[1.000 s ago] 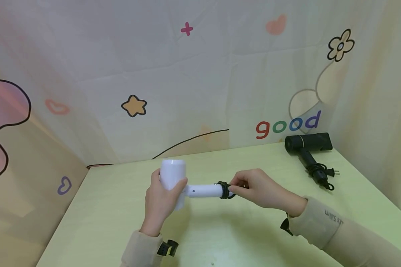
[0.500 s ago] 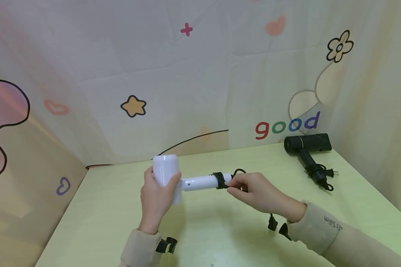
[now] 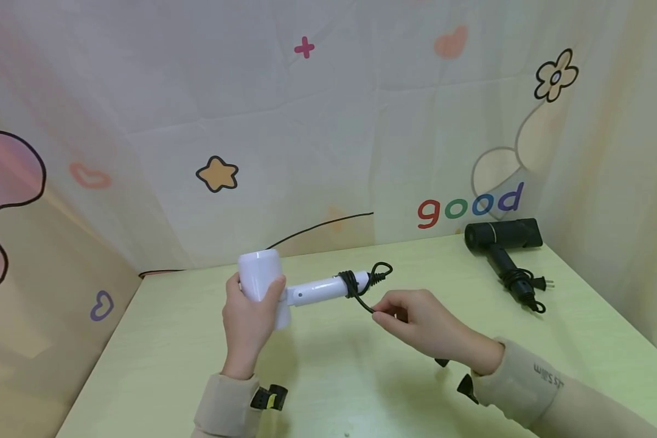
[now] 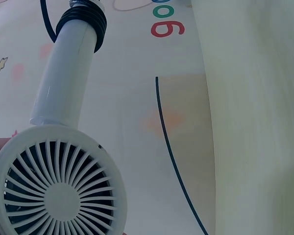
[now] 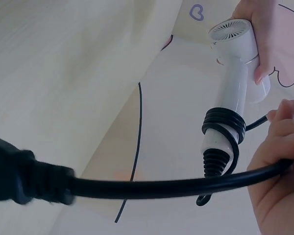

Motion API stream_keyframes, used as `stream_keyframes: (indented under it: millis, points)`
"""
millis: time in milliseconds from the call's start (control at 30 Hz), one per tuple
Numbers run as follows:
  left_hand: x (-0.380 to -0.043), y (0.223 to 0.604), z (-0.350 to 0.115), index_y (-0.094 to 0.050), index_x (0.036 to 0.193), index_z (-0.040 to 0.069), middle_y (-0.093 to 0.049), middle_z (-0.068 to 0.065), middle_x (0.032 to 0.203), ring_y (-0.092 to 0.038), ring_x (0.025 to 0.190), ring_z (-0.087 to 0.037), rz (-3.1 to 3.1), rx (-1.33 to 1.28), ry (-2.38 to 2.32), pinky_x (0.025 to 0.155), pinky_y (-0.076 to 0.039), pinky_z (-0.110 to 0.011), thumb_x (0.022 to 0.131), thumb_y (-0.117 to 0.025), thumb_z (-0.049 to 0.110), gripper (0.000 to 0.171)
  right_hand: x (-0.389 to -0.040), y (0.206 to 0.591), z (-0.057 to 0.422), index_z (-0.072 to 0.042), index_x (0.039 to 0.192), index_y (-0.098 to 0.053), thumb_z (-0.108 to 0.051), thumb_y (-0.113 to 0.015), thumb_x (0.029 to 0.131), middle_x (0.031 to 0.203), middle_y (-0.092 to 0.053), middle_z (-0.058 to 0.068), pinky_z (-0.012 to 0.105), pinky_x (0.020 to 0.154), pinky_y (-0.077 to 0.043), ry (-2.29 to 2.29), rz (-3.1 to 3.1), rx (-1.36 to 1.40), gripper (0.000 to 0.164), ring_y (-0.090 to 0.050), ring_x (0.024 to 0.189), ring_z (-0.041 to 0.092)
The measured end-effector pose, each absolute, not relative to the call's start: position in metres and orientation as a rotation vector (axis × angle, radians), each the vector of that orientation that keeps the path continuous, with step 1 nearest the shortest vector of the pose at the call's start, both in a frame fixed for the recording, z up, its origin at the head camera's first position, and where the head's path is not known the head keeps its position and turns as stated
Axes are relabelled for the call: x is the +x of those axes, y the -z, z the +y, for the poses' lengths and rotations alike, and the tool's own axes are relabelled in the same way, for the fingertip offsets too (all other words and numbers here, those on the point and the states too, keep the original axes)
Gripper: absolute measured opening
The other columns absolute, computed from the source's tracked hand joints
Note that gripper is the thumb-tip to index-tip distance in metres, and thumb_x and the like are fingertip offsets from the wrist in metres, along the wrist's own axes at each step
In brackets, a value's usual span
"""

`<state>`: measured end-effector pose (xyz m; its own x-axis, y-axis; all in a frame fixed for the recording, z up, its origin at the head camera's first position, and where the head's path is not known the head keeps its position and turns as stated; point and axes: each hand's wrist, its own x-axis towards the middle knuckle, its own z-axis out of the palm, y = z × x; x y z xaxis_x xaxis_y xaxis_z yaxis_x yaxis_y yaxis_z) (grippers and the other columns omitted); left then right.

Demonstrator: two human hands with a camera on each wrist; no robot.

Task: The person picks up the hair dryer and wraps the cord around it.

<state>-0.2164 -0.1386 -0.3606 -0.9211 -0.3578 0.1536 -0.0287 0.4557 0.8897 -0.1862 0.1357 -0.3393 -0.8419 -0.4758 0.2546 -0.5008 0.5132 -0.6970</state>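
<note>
My left hand [image 3: 250,325] grips the barrel of a white hair dryer [image 3: 317,291] above the table, its handle pointing right. In the left wrist view the slatted round grille [image 4: 62,201] faces the camera. A black power cord [image 3: 349,285] is coiled around the handle's end and loops out past the tip. To the right of the handle, my right hand [image 3: 418,319] pinches a length of that cord between thumb and fingers, drawn taut from the coil. In the right wrist view the black plug [image 5: 19,171], only partly shown, hangs from the cord close to the camera.
A black hair dryer [image 3: 504,243] lies at the table's back right corner, with its cord wound on the handle and its plug sticking out. The pale table [image 3: 159,365] meets a printed curtain [image 3: 328,140] at the back.
The white hair dryer has shifted left and slightly up, its handle tilting upward. My right hand has moved a little down and away from the handle, drawing out a length of cord.
</note>
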Motion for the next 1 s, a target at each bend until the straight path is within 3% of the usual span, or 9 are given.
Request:
stream_keyframes:
  millis: [533, 1000]
  points:
    - [-0.221, 0.363, -0.145, -0.031, 0.14, 0.006, -0.056, -0.018, 0.116, -0.06, 0.096, -0.034, -2.358, 0.382, 1.512, 0.069, -0.055, -0.04, 0.082, -0.063, 0.056, 0.083, -0.167, 0.349, 0.14, -0.014, 0.091, -0.068, -0.015, -0.059, 0.093, 0.067, -0.053, -0.01, 0.019, 0.05, -0.041, -1.273, -2.686, 0.943, 0.009, -0.041, 0.055, -0.001]
    - [-0.218, 0.359, -0.143, -0.03, 0.14, 0.005, -0.052, -0.018, 0.12, -0.059, 0.1, -0.034, -2.336, 0.38, 1.602, 0.074, -0.055, -0.043, 0.082, -0.062, 0.057, 0.084, -0.169, 0.37, 0.145, -0.009, 0.094, -0.069, -0.012, -0.058, 0.093, 0.076, -0.061, -0.005, 0.019, 0.053, -0.044, -1.286, -2.646, 0.993, 0.011, -0.045, 0.059, -0.001]
